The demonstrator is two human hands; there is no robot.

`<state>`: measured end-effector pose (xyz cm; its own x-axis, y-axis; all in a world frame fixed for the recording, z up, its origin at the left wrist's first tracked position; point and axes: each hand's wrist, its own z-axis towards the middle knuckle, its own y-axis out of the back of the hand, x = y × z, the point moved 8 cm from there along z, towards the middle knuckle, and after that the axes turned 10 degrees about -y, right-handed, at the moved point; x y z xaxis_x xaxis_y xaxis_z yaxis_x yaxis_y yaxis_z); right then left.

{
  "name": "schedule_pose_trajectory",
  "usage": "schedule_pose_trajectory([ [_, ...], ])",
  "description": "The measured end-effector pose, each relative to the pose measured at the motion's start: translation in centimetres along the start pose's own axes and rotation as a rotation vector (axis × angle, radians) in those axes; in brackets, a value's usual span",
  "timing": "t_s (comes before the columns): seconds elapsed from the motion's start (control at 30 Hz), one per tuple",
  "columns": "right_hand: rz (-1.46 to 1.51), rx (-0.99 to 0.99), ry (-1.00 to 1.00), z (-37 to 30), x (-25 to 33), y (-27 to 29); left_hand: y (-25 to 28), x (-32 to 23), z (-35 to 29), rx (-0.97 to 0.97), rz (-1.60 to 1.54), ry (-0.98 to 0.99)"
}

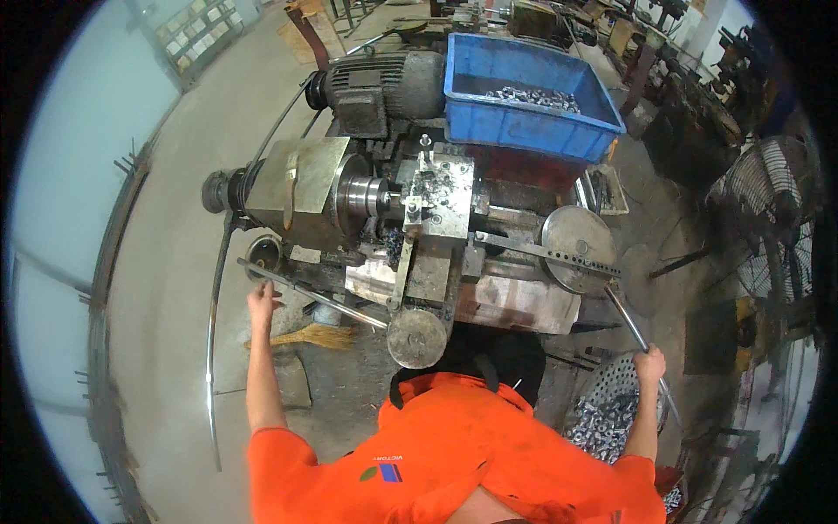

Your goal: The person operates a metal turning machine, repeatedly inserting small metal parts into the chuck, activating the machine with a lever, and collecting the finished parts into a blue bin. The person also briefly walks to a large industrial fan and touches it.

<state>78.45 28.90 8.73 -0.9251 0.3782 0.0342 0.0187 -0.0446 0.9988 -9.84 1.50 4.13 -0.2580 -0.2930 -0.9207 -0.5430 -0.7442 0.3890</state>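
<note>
A small metal lathe [445, 196] stands in front of me, its round chuck [362, 196] facing the tool block. My right hand [649, 362] is closed around a long steel lever [624, 313] that runs from a round plate [578, 249] on the lathe's right side. On the left, my left hand [264, 306] is just below the outer end of another lever rod [327, 301], with its fingers apart and nothing seen in them. That rod joins a smaller round disc [417, 338] close to my body. Whether a small workpiece sits in the chuck is too small to tell.
A blue bin [532, 131] with small metal parts stands behind the lathe. Beside my right arm is a perforated basket [615, 384] full of metal parts. An electric motor [384, 87] sits at the back. A straw broom [319, 335] lies left; a fan [772, 192] stands right.
</note>
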Motion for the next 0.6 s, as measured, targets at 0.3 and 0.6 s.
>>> schedule_pose_trajectory([
  [0.3, 0.61, 0.362, 0.021, -11.5, 2.8, -3.1, -3.4, -2.6, 0.4, -0.173, -0.12, 0.144],
  [0.6, 0.744, 0.469, -0.107, -14.2, 4.0, -4.2, -4.5, -3.0, 0.4, -0.102, -0.096, 0.113],
])
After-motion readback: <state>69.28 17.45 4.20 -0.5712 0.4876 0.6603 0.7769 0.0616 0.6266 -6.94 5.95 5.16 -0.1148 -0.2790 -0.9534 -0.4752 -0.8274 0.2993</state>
